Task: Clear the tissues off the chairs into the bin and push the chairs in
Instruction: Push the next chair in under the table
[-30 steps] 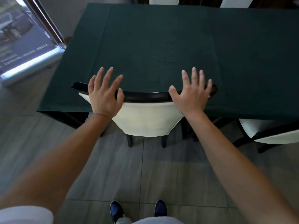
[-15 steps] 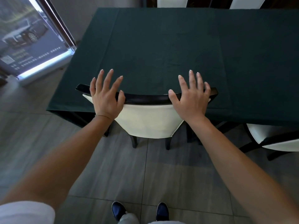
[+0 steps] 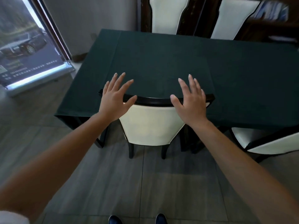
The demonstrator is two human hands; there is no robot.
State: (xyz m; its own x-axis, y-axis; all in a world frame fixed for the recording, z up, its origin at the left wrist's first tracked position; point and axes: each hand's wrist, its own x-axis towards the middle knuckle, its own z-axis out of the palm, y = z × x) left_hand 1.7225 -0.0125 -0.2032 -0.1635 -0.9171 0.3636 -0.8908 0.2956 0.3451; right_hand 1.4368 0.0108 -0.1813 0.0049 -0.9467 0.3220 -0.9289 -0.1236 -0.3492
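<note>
Hands, left hand [image 3: 115, 103] and right hand [image 3: 190, 101], fingers spread and gripping nothing, have lifted slightly off the cream-backed, black-railed chair [image 3: 152, 126], now tucked under the green-clothed table [image 3: 161, 62], so this chair seems done.

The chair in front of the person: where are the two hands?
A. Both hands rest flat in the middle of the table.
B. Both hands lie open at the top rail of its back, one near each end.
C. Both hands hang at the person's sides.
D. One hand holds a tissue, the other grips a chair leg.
B: the left hand and the right hand, fingers spread, sit at the two ends of the dark top rail of the chair.
</note>
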